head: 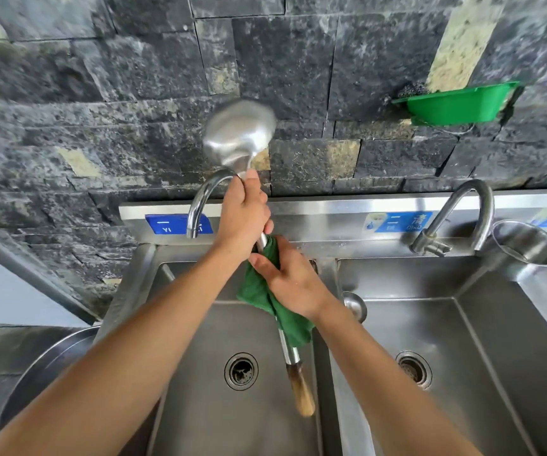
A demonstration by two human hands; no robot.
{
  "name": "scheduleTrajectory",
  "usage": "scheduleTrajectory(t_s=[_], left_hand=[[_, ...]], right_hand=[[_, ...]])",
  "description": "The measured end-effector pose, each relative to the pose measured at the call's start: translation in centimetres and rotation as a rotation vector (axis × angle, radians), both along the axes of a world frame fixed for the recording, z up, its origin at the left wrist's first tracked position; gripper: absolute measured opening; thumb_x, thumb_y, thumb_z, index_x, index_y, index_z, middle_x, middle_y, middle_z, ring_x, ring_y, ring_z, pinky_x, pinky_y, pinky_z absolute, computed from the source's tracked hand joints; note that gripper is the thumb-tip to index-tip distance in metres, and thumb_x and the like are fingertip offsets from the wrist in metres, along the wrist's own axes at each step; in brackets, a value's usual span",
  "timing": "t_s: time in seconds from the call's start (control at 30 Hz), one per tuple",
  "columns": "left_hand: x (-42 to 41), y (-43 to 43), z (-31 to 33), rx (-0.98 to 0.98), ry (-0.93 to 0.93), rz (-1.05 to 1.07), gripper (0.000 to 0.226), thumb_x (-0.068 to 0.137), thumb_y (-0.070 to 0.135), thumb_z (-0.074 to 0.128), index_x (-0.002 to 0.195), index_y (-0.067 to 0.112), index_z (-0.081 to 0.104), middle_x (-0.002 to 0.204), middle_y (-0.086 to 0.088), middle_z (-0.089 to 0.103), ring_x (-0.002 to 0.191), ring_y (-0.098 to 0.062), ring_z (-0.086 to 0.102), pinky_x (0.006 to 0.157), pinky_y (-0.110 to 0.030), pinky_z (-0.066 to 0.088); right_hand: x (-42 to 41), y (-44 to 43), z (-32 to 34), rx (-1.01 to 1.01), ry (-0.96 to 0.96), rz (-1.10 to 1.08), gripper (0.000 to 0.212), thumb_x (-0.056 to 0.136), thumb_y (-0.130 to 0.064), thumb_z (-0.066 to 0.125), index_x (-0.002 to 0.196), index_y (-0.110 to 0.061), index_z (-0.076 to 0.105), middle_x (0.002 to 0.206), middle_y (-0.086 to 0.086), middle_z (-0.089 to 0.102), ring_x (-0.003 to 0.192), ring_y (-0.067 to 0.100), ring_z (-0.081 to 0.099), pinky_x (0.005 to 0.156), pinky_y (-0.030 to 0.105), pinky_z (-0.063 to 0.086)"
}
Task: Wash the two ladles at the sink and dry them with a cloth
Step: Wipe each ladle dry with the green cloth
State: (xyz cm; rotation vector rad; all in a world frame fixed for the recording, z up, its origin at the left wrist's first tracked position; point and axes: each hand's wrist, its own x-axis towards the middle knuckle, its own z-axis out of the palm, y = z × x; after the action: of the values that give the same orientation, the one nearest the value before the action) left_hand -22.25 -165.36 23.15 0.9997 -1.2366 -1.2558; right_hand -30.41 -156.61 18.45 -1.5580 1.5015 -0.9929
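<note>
Wall (101, 143): dark stone, behind both grips.
Sink (199, 422): steel, 2 basins, beneath both hands.
Ladle (239, 133): tilted near upright over L basin; bowl above L grip, wooden handle end hung below R grip.
Cloth (259, 291): green, wrapped round shaft inside R grip, loose ends trailing under it.
L hand (242, 218): fingers curled tight round bare shaft just under bowl.
R hand (293, 281): just below L hand, fingers closed on cloth + shaft.
Tap (199, 205): curved, partly behind L hand.
2nd ladle (354, 306): only bowl showed, just right of R wrist, on basin divider.
</note>
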Motion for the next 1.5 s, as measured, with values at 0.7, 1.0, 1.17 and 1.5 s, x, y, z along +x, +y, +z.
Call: scheduleTrajectory(t_s=[0.7, 1.0, 1.17, 1.5], left_hand=[[5.2, -3.9, 4.5, 0.089, 0.235, 0.383, 0.026, 0.106, 0.027, 0.032, 0.084, 0.015, 0.037, 0.061, 0.001, 0.034, 0.039, -0.007, 0.025, 0.036, -0.021, 0.026], [2.4, -1.0, 5.6, 0.016, 0.260, 0.331, 0.029, 0.106, 0.028, 0.034, 0.079, 0.018, 0.032, 0.058, 0.005, 0.031, 0.038, -0.005, 0.020, 0.034, -0.018, 0.020], [1.1, 0.6, 4.0, -0.024, 0.138, 0.299, 0.031, 0.106, 0.031, 0.035, 0.080, 0.015, 0.033, 0.057, 0.004, 0.034, 0.036, -0.005, 0.024, 0.034, -0.020, 0.022], [6.6, -2.4, 5.7, -0.021, 0.224, 0.403, 0.028, 0.106, 0.027, 0.035, 0.081, 0.016, 0.033, 0.059, 0.005, 0.035, 0.042, -0.007, 0.023, 0.038, -0.023, 0.020]], right_hand=[[-6.9, 13.2, -3.9, 0.019, 0.285, 0.017, 0.051, 0.078, -0.087, 0.041, 0.105, -0.044, 0.046, 0.077, -0.017, 0.065, 0.078, -0.010, 0.060, 0.065, 0.003, 0.040], [-4.3, 6.4, 0.3, -0.056, 0.303, 0.195, 0.048, 0.088, -0.071, 0.054, 0.110, -0.028, 0.053, 0.070, -0.009, 0.064, 0.070, -0.006, 0.062, 0.059, 0.009, 0.043], [-1.5, 4.5, 2.0, -0.070, 0.215, 0.131, 0.053, 0.083, -0.065, 0.067, 0.109, -0.022, 0.052, 0.067, -0.006, 0.062, 0.062, 0.003, 0.061, 0.056, 0.014, 0.044], [-6.5, 15.6, -5.0, 0.251, 0.427, 0.071, 0.058, 0.059, -0.063, 0.074, 0.105, -0.036, 0.051, 0.078, -0.010, 0.062, 0.069, -0.005, 0.059, 0.061, 0.007, 0.045]])
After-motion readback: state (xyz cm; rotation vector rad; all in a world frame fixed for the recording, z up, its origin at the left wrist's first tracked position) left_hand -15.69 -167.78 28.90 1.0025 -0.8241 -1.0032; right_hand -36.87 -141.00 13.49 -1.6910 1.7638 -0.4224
